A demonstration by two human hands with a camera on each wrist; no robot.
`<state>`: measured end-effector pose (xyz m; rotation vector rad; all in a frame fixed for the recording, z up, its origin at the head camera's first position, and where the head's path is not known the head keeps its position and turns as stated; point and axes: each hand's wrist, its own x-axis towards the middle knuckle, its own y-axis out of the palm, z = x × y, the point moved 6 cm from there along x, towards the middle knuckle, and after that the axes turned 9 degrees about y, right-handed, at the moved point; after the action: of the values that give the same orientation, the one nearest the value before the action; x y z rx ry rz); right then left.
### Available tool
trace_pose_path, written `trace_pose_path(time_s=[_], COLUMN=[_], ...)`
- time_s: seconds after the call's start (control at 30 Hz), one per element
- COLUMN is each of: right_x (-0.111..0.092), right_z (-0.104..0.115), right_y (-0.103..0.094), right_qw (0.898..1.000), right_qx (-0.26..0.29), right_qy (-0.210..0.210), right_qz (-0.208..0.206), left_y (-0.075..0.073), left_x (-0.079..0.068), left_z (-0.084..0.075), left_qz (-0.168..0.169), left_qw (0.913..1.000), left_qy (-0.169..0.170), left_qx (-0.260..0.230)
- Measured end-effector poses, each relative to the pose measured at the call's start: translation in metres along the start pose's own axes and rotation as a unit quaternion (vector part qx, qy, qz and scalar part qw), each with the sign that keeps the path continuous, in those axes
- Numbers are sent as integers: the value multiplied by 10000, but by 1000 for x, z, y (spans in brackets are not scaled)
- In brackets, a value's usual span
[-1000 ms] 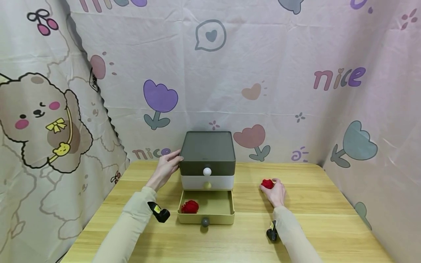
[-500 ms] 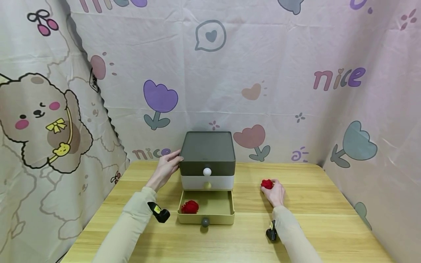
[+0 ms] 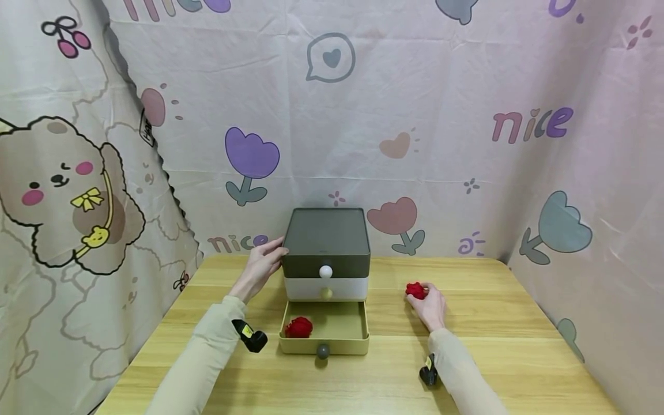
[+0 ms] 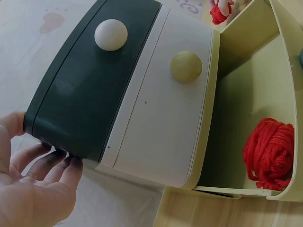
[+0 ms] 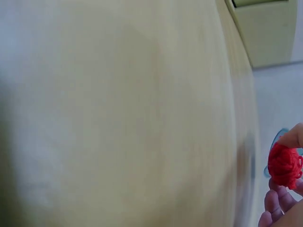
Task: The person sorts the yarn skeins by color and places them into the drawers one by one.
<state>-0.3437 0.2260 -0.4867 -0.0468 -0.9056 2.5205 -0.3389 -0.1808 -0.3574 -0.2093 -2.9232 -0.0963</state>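
A small desktop drawer organizer has a dark top tier, a white middle tier and a yellow-green bottom drawer pulled out. My left hand holds the upper left edge of the dark tier, thumb on one side of the corner and fingertips on the other, as the left wrist view shows. A ball of red yarn lies in the left front corner of the drawer. My right hand pinches another ball of red yarn between thumb and fingers, right of the organizer, close over the table.
The organizer stands on a wooden table, near its back edge. Round knobs, including a white knob and a grey knob, stick out from its drawer fronts. A printed curtain hangs behind the table and along both sides.
My right hand has moved slightly left, toward the organizer, with the ball of red yarn. My left hand keeps its place on the organizer, and the drawer stays pulled out.
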Motion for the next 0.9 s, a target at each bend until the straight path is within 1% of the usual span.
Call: trace_pose_path(time_s=[0.23,0.43,0.67,0.9], right_x=[-17,-37,-61,-83], right_z=[16,36,62,83], right_y=[4,8,11,18], right_qw=[9988,9957,9891,9789], right_qx=[248,467,871,1177], right_qy=[-391,-716,-1042,-1439], right_qz=[146,360,577,845], left_y=[0,0,-1,0], left_x=[0,1,1,1], left_z=[1,1,0,1], left_qz=[-24,-62,-8,-29], left_qw=[10000,10000,10000,10000], left_qy=[-18,-27,18,-15], left_qx=[-1,-43,-36,-86])
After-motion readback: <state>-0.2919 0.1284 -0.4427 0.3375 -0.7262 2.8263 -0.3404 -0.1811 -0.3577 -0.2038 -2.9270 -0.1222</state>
